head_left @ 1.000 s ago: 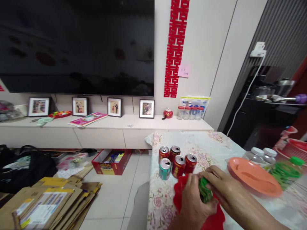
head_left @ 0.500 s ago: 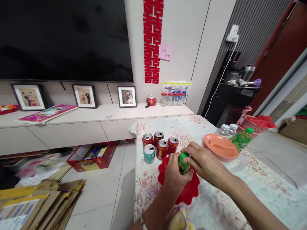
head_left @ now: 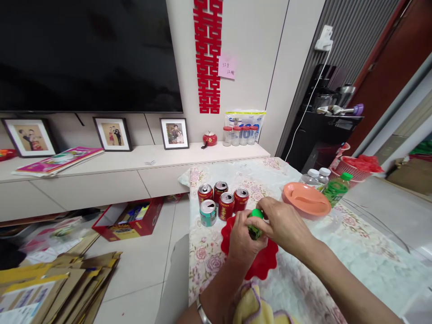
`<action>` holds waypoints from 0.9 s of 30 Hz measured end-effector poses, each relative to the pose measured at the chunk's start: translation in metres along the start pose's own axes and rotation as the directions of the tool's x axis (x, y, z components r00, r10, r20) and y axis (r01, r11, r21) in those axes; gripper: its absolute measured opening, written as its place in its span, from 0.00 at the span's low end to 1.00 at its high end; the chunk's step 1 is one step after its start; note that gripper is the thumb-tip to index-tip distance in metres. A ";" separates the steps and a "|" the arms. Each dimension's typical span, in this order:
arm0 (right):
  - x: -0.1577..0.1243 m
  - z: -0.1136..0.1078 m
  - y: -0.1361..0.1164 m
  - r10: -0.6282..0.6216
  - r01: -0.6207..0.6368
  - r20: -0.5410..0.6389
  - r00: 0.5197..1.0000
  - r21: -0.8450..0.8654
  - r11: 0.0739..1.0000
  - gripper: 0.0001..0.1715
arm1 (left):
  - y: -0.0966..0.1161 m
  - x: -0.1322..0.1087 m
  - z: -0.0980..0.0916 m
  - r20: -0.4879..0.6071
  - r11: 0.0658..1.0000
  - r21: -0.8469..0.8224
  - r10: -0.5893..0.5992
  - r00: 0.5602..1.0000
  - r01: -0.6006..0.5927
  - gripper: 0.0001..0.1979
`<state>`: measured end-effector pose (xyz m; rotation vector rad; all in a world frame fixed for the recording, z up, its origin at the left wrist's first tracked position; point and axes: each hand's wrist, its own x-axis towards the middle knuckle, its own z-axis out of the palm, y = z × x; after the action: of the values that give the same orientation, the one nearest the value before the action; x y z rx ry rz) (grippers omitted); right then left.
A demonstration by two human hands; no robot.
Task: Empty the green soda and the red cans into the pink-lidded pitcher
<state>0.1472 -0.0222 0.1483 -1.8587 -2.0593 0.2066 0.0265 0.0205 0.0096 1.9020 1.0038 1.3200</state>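
Over the red scalloped plate (head_left: 265, 263), my left hand (head_left: 243, 242) is wrapped round a small green bottle (head_left: 255, 232). From the right, my right hand (head_left: 285, 223) closes its thumb and fingers on the bottle's green cap (head_left: 257, 213). The cap is on the bottle's neck; whether it is loose I cannot tell. My hands hide most of the bottle's body. Just beyond the plate stand several red drink cans (head_left: 226, 206) and one teal can (head_left: 208, 213). A yellow cloth (head_left: 251, 306) lies at the near side of the plate.
To the right sit an orange divided dish (head_left: 306, 199), clear bottles with white caps (head_left: 311, 177) and another green-capped bottle (head_left: 337, 189). The flowered tablecloth (head_left: 209, 263) covers the table. Left on the floor are a red box (head_left: 130, 220) and flattened cardboard (head_left: 81, 281).
The view has shifted slightly. My right thumb now lies across the side of the cap, and the fingers have turned a little round it. My left hand keeps its grip on the bottle.
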 end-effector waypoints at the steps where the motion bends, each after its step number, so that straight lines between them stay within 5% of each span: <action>1: 0.000 0.000 0.000 0.012 -0.012 -0.006 1.000 0.000 1.000 0.18 | 0.001 0.000 -0.002 0.015 1.000 -0.003 0.004 1.000 -0.004 0.22; 7: -0.003 -0.013 0.005 -0.181 0.172 0.079 0.980 0.111 0.979 0.16 | 0.008 0.001 -0.008 0.032 0.999 -0.020 -0.040 0.999 0.040 0.22; 12: 0.001 -0.004 -0.004 -0.036 0.037 0.059 0.998 -0.014 0.999 0.08 | 0.006 0.000 -0.006 0.033 0.999 -0.024 -0.036 0.999 0.037 0.22; 15: 0.002 -0.003 -0.008 0.059 -0.057 0.027 0.998 -0.066 0.996 0.17 | 0.003 0.001 -0.006 0.036 0.999 -0.039 -0.007 0.999 0.008 0.21; 22: 0.000 -0.019 0.007 -0.224 0.202 0.172 0.959 0.134 0.970 0.19 | 0.006 0.000 -0.004 0.001 0.999 -0.002 -0.048 0.999 0.048 0.20; 27: 0.006 -0.005 0.004 -0.069 0.067 0.086 0.994 0.036 0.997 0.11 | 0.004 0.000 -0.003 -0.002 1.000 -0.023 -0.021 1.000 0.021 0.22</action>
<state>0.1525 -0.0166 0.1527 -1.7861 -2.1596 0.3073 0.0243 0.0186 0.0140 1.8686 1.0030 1.3160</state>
